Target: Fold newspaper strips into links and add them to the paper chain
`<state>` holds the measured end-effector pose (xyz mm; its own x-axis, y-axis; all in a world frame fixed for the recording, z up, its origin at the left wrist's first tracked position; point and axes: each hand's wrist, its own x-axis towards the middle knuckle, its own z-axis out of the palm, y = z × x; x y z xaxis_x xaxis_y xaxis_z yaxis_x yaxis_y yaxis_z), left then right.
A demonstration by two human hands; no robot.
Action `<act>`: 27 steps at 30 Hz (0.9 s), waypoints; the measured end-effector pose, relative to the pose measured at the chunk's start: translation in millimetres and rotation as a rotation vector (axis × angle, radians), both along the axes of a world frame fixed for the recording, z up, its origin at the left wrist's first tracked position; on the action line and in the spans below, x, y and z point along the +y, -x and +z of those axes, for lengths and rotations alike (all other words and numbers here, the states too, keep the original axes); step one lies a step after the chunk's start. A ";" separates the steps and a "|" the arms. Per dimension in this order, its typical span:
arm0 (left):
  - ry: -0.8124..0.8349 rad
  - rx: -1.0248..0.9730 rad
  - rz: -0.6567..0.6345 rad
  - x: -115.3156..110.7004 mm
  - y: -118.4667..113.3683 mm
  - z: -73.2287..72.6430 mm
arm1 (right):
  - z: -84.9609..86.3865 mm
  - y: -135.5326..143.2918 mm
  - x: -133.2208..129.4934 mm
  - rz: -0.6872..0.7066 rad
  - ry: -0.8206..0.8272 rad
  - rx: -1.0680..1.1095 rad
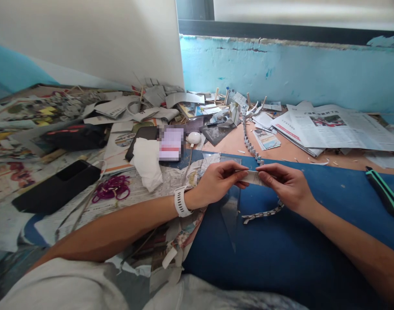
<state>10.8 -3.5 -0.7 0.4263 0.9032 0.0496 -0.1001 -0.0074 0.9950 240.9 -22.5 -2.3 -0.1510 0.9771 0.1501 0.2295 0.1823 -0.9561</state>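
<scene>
Between my two hands is a small strip of printed paper (253,177), held out flat over the blue mat (212,258). My left hand (216,181), with a white watch on the wrist, pinches its left end. Thumb and fingers of my right hand (287,183) pinch the right end. A chain of folded paper links (248,144) runs from the back of the desk toward my hands. Another piece of folded paper chain (261,213) lies on the mat below my right hand; whether the two join behind the hand is hidden.
At the right lies a green and black utility knife (384,191). Newspapers (342,129) are stacked at the back right. On the left are a black case (57,185), purple cord (113,189), crumpled white tissue (147,163), a phone (171,144) and heaps of paper scraps. A clear triangular ruler (229,215) lies on the mat.
</scene>
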 end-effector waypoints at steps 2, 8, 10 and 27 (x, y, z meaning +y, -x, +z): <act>0.000 0.009 0.017 -0.3 -0.6 0.8 | 0.9 -0.4 0.5 0.002 -0.003 -0.005; 0.039 -0.037 0.027 2.2 -1.1 2.0 | 0.1 -2.4 -1.2 0.058 -0.014 0.003; 0.057 -0.062 0.064 4.4 -0.4 2.9 | 1.7 -4.8 -1.4 0.070 -0.037 -0.018; -0.169 0.013 0.018 1.7 5.5 2.0 | 3.6 -4.5 1.2 0.021 -0.220 0.014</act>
<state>5.3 -1.8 1.3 0.4114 0.8900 0.1966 -0.0858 -0.1769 0.9805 245.4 -21.2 1.2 -0.1675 0.9171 0.3618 0.2103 0.3918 -0.8957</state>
